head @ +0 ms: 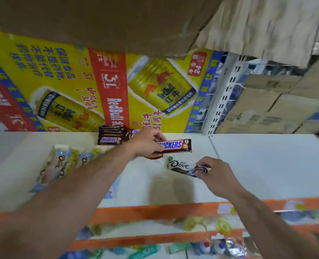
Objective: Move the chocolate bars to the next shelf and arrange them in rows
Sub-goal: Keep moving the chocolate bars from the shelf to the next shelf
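While the left hand [147, 143] pinched one end of a Snickers bar [177, 145] between thumb and curled fingers [160, 137] over the middle of the white shelf [257, 161], the right hand [216, 174] gripped the end of a Dove bar [181, 166] just nearer the front edge. A stack of Snickers bars [111, 136] sat at the back edge against a Red Bull carton [61, 81]. Pale Dove bars [59, 165] lay toward the left end.

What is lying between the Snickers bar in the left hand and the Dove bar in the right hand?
Nothing. In the head view only a narrow strip of bare white shelf separates the Snickers bar from the Dove bar.
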